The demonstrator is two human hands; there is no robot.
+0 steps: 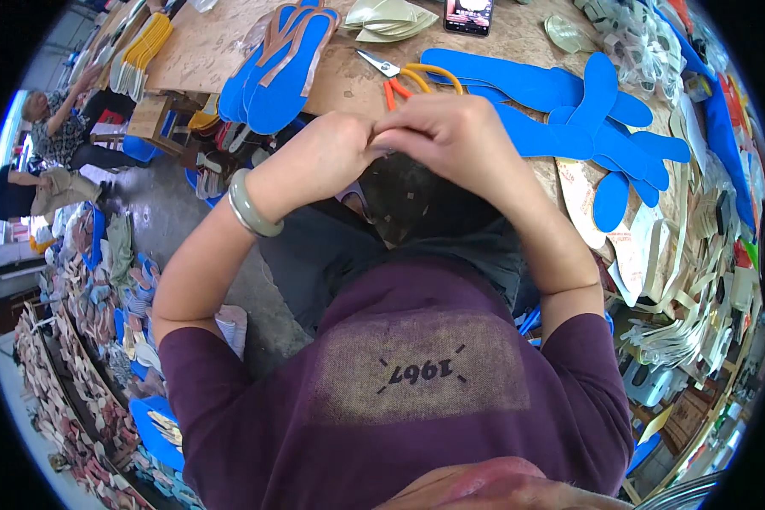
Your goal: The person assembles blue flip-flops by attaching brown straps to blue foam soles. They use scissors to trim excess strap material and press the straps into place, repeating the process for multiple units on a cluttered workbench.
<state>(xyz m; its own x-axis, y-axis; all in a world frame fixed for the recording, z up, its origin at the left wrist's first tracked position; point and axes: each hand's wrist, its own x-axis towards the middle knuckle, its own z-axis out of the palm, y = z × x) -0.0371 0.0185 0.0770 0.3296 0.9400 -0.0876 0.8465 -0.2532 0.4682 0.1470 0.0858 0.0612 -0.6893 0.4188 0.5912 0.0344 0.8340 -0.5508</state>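
Note:
My left hand (330, 155) and my right hand (463, 140) meet at the near edge of the wooden table. Their fingers are closed and pressed together. Whatever they pinch, if anything, is hidden behind the fingers. A pale bangle sits on my left wrist. Just beyond my hands lie scissors (382, 65) with orange and yellow handles, blades toward the far left. Left of them is a stack of blue insoles (282, 95), some with brown strips on top. More blue insoles (592, 138) lie crossed in a loose pile to the right of my right hand.
A phone (467, 17) and pale cut pieces (388, 19) lie at the table's far side. Plastic-wrapped bundles and strips (642, 51) crowd the right. Yellow-edged pieces (147, 42) stand stacked at the far left. Two people (55, 127) sit beyond; shoe-part racks (59, 382) line the left.

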